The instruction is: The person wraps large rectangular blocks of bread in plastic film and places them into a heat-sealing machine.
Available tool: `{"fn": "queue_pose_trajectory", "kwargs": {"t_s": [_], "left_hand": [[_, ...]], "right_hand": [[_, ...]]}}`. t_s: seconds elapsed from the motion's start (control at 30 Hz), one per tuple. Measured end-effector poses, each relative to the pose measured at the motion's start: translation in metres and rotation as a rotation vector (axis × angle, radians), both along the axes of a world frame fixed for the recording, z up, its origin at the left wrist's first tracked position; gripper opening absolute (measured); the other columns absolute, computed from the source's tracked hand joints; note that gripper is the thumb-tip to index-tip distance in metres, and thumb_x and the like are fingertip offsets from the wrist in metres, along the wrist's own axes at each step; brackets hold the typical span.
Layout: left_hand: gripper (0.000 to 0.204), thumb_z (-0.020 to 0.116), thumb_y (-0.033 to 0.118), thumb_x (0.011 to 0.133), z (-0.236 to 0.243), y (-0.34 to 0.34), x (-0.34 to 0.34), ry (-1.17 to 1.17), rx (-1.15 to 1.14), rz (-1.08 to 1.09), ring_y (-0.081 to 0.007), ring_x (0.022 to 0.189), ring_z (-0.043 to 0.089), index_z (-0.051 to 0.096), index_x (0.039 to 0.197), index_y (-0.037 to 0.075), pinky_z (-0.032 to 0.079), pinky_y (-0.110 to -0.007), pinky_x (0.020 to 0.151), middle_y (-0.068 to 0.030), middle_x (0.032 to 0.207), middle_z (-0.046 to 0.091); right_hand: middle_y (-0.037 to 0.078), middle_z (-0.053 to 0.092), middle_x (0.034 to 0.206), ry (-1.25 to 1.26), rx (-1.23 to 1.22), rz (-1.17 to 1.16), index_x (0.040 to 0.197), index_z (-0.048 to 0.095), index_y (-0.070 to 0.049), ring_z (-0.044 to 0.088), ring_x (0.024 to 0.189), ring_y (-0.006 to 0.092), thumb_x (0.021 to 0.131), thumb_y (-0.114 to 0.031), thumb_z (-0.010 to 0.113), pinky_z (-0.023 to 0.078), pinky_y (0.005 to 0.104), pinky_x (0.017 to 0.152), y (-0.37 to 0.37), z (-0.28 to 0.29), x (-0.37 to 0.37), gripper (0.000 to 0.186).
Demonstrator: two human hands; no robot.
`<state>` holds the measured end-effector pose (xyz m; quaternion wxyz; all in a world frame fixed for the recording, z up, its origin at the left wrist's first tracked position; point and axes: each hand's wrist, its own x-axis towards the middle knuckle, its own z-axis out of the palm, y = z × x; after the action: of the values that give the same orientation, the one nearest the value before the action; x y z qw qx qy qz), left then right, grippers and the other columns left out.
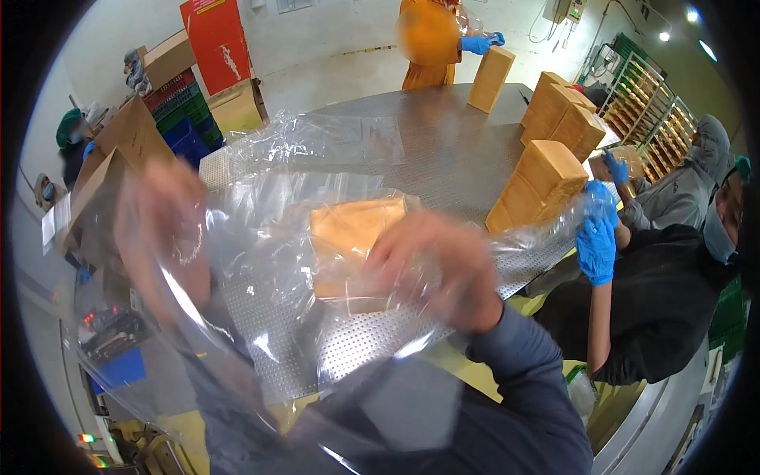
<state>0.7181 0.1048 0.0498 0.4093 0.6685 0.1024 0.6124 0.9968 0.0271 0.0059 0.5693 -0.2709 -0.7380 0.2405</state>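
Observation:
A clear plastic bag (pixel 178 305) stretches wide in front of me, loose and shiny. My left hand (pixel 165 210), raised and blurred, has its fingers curled on the film at the left. My right hand (pixel 443 265), also blurred, is closed on clear film at centre right. Just beyond and left of its fingers, a bread loaf (pixel 358 224) lies on the perforated metal table (pixel 364 344), with clear film around it. The right hand hides part of this loaf. More flat clear bags (pixel 309 142) are spread over the table behind it.
Unwrapped loaves (pixel 538 186) stand along the table's right side; another loaf (pixel 491 79) stands at the far edge. A co-worker's blue gloves (pixel 595 241) hold clear film close on my right. Another person in orange (pixel 423 47) stands opposite. Cardboard boxes (pixel 127 138) and crates are at the left.

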Motion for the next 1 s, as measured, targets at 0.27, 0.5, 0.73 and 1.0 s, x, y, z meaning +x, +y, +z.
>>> {"fn": "queue_pose_trajectory", "kwargs": {"t_s": [0.27, 0.5, 0.73, 1.0], "left_hand": [[0.023, 0.053, 0.019, 0.092, 0.061, 0.089, 0.028, -0.020, -0.089, -0.037, -0.0175, 0.090, 0.058, 0.057, 0.108, 0.003, 0.046, -0.031, 0.080, -0.0098, 0.106, 0.060], [0.043, 0.039, 0.036, 0.099, -0.012, 0.069, 0.035, -0.057, -0.198, -0.016, -0.0252, 0.110, 0.055, 0.044, 0.124, 0.002, 0.041, -0.039, 0.094, -0.0163, 0.120, 0.057], [0.059, 0.031, 0.037, 0.100, -0.182, 0.012, 0.030, 0.085, -0.275, -0.014, -0.0242, 0.132, 0.036, 0.019, 0.145, 0.000, 0.026, -0.036, 0.110, -0.0129, 0.145, 0.034], [0.059, 0.038, 0.033, 0.099, -0.209, -0.039, 0.084, -0.018, -0.656, -0.028, -0.0239, 0.130, 0.039, 0.023, 0.144, -0.001, 0.028, -0.034, 0.109, -0.0129, 0.144, 0.035]], "right_hand": [[0.000, 0.058, 0.078, 0.505, -0.420, -0.571, 0.103, 0.062, -0.004, 0.052, 0.062, 0.0063, 0.087, -0.018, 0.064, 0.038, 0.0212, 0.051, 0.064, 0.078, 0.022, 0.021], [0.008, 0.057, 0.105, 0.832, -0.264, 0.083, 0.121, 0.050, -0.001, 0.056, 0.093, 0.0159, 0.095, -0.020, 0.049, 0.046, 0.0274, 0.077, 0.136, 0.010, 0.104, 0.032], [0.010, 0.044, 0.132, 0.977, -0.448, 0.056, 0.136, 0.035, -0.002, 0.044, 0.120, 0.0213, 0.100, -0.029, 0.037, 0.037, 0.0327, 0.100, 0.042, -0.096, 0.034, 0.046], [0.010, 0.042, 0.139, 0.765, -0.644, -0.064, 0.141, 0.031, -0.002, 0.044, 0.125, 0.0213, 0.101, -0.041, 0.032, 0.033, 0.0343, 0.106, 0.020, -0.158, -0.021, 0.056]]}}
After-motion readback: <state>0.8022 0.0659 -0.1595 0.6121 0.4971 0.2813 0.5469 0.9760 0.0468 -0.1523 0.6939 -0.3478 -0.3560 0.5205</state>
